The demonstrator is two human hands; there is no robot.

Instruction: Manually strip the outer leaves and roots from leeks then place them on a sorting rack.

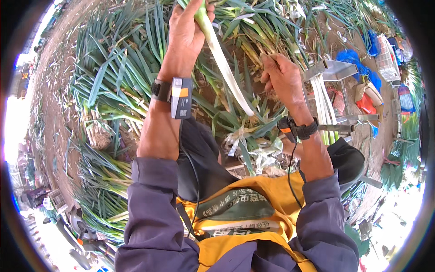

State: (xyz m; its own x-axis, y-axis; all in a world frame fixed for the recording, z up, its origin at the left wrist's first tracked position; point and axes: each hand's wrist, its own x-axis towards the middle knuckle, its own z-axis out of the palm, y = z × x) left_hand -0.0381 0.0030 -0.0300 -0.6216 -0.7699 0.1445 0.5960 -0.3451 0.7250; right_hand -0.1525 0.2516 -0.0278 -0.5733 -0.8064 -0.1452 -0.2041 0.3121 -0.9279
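My left hand (186, 32) grips a long scallion (224, 63) near its green upper part, at the top of the view. Its bare white shaft slants down to the right, and the root end is near the middle. Off to the right of the shaft, apart from it, is my right hand (280, 76). Its fingers are curled and drawn together with the thumb; no held thing shows between them. Below both hands lie loose green leaves and peelings (258, 127). Several white scallion shafts (323, 98) rest in a metal stand (340, 71) to the right.
Heaps of unpeeled scallions (115, 68) spread along the left, one bundle showing a root clump (100, 137). More stalks (265, 37) lie ahead. Blue netting (357, 64) and a cardboard box (368, 95) sit at right. Cables run from both wrist devices. A yellow apron (238, 204) covers my lap.
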